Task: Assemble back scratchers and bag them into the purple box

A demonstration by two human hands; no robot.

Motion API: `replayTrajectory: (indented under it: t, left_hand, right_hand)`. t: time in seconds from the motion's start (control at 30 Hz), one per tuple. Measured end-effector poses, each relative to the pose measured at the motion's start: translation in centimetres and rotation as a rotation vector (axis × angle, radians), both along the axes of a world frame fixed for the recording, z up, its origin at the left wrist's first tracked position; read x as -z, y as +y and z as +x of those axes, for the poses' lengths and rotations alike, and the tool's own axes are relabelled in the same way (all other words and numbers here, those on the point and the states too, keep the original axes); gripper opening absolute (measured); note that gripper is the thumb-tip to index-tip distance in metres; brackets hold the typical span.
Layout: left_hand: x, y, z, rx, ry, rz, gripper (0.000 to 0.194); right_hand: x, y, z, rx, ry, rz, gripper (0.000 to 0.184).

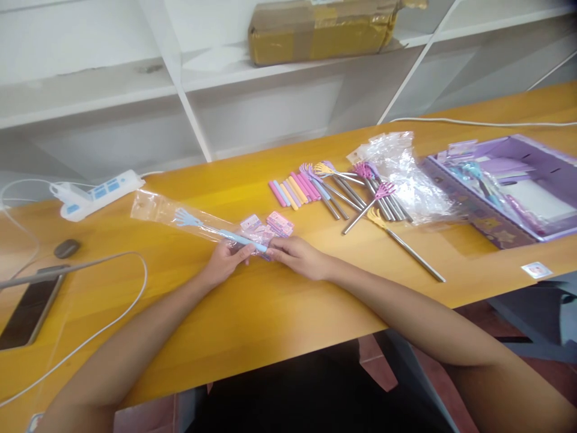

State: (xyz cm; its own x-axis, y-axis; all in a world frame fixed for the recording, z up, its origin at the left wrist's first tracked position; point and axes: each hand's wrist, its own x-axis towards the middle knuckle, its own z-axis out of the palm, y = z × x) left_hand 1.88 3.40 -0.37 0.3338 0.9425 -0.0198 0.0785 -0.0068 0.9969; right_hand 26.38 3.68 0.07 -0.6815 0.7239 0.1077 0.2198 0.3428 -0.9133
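Observation:
Both my hands grip a blue back scratcher (243,238) lying inside a clear plastic sleeve (155,207). My left hand (224,263) pinches it around the middle of its handle. At the handle's end, my right hand (300,257) closes over it from the right. The claw end points to the upper left. Just beyond my fingers lie small printed cards (280,224) in pinkish stacks. Further right are several metal-rod back scratchers (383,192) with purple, pink and yellow claws, beside a row of coloured handle grips (293,189).
A heap of clear plastic sleeves (415,180) and a purple box (496,219) holding packaged scratchers stand at the right. On the left are a power strip (106,195), a phone (31,310) and cables. A taped carton (324,30) rests on the shelf behind.

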Motion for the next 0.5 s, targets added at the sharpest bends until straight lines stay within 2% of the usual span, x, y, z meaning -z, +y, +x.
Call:
replayTrajectory:
  t: [0.1, 0.23, 0.33, 0.5]
  left_hand:
    - [0.1, -0.5, 0.1, 0.037, 0.012, -0.024, 0.042]
    - [1.3, -0.9, -0.5, 0.114, 0.093, -0.046, 0.037]
    - [2.0, -1.1, -0.9, 0.117, 0.166, -0.054, 0.035]
    - [1.2, -0.9, -0.4, 0.046, 0.095, -0.041, 0.036]
  right_hand:
    - [0.3, 0.0, 0.0, 0.064, -0.052, -0.009, 0.052]
    - [0.2, -0.1, 0.0, 0.1, -0.078, 0.019, 0.051]
    - [0.1, -0.3, 0.0, 0.114, -0.089, 0.033, 0.049]
    - [0.2, -0.6, -0.3, 0.149, -0.003, -0.021, 0.036]
